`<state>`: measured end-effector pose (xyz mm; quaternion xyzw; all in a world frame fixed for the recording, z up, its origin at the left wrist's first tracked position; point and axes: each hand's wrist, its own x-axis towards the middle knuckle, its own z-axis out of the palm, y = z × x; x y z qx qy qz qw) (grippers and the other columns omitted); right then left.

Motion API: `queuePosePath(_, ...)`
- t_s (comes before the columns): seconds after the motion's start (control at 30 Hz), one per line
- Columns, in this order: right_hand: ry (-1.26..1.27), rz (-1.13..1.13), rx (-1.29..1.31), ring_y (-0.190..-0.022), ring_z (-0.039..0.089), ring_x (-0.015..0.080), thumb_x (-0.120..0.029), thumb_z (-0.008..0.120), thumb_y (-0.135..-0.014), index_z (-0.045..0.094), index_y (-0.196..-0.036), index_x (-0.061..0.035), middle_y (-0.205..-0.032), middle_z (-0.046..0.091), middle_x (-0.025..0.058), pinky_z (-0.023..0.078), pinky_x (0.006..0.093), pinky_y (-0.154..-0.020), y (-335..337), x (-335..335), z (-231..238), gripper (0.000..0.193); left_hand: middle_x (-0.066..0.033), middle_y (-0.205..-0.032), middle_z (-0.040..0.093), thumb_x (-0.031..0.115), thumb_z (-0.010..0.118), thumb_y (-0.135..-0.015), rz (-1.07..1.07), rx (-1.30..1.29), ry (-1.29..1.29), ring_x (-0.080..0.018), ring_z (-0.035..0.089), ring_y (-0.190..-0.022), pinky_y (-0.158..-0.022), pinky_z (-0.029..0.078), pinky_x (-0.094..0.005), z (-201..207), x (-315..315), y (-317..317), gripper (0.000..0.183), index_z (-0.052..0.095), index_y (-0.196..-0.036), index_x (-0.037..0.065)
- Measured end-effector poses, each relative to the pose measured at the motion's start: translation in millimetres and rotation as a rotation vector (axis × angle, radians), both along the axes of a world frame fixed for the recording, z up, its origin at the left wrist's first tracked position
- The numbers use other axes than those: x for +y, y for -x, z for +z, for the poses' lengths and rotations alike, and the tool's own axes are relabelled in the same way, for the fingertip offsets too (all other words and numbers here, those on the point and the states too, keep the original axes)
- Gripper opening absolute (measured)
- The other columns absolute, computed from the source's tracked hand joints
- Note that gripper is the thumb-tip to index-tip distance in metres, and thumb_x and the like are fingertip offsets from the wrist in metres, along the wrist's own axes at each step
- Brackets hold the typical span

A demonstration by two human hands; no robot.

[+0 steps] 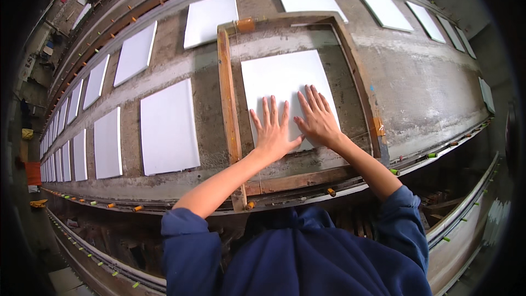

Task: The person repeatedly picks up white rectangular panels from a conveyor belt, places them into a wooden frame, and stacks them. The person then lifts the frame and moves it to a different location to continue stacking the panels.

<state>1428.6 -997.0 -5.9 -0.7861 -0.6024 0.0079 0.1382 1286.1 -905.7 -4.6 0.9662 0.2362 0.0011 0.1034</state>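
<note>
Got my left hand (pixel 272 138) and right hand (pixel 320 127) palm-down on a white panel (pixel 285 74), fingers (pixel 266 112) spread, right's less so. It's inside the wooden frame (pixel 229 98) on the counter (pixel 427 87), other panels (pixel 170 126) around.

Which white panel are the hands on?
The white panel inside the wooden frame: left hand and right hand rest on it, fingers spread. Neither touches any of the others.
</note>
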Motion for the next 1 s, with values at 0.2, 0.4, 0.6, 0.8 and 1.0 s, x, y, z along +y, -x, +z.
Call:
queuePosePath(0.2, 0.130, -0.471, -0.160, -0.134, 0.015, 0.0381, -0.013, 0.061, -0.078, 0.004, -0.142, -0.0028, -0.143, 0.017, 0.0261, 0.015, 0.0430, -0.110, -80.2, -71.7, 38.8, 0.086, -0.0217, -0.146, -0.005, 0.035, 0.070, -0.073, 0.305, -0.172, -0.116, -0.0386, -0.010, -0.135, -0.100, -0.004, -0.0661, 32.7, 50.7, 64.5, 0.097, 0.007, -0.143, 0.013)
queuePosePath(0.4, -0.040, -0.442, 0.286, -0.106, 0.047, 0.0437, 0.006, 0.054, -0.070, 0.014, -0.142, -0.0105, -0.112, 0.045, 0.0325, 0.038, 0.0446, -0.092, -102.7, -91.9, 33.9, 0.084, -0.0199, -0.147, 0.004, -0.004, 0.060, -0.072, 0.321, -0.676, 0.601, -0.0384, 0.008, -0.135, -0.107, 0.022, -0.0448, 0.2, 74.8, 71.2, 0.096, -0.001, -0.144, 0.016)
queuePosePath(0.6, -0.138, -0.410, 0.329, -0.098, 0.050, 0.0400, 0.008, 0.055, -0.069, 0.025, -0.140, -0.0201, -0.099, 0.051, 0.0258, 0.040, 0.0441, -0.087, -130.3, -99.5, 73.7, 0.082, -0.0174, -0.148, 0.008, -0.019, 0.046, -0.069, 0.346, -0.855, 0.751, -0.0295, 0.018, -0.134, -0.104, 0.031, -0.0347, 71.2, 45.2, 49.3, 0.092, 0.009, -0.143, 0.020)
queuePosePath(0.8, -0.409, -0.346, 0.327, -0.112, 0.048, 0.0402, 0.016, 0.052, -0.068, 0.032, -0.137, -0.0154, -0.120, 0.047, 0.0297, 0.041, 0.0421, -0.092, -229.7, -171.5, 101.7, 0.079, -0.0163, -0.147, 0.015, -0.019, 0.047, -0.068, 0.183, -0.924, 0.512, -0.0270, 0.017, -0.135, -0.103, 0.031, -0.0328, 92.8, -9.1, -62.2, 0.086, 0.015, -0.141, 0.014)
queuePosePath(1.0, -0.337, -0.484, 0.318, -0.099, 0.051, 0.0379, 0.014, 0.055, -0.068, 0.031, -0.138, -0.0153, -0.109, 0.053, 0.0244, 0.041, 0.0430, -0.087, -337.5, -258.9, 76.7, 0.079, -0.0164, -0.147, 0.014, -0.016, 0.047, -0.069, 0.154, -0.917, 0.538, -0.0299, 0.007, -0.137, -0.107, 0.024, -0.0334, 76.2, -89.7, -186.7, 0.085, 0.013, -0.141, 0.014)
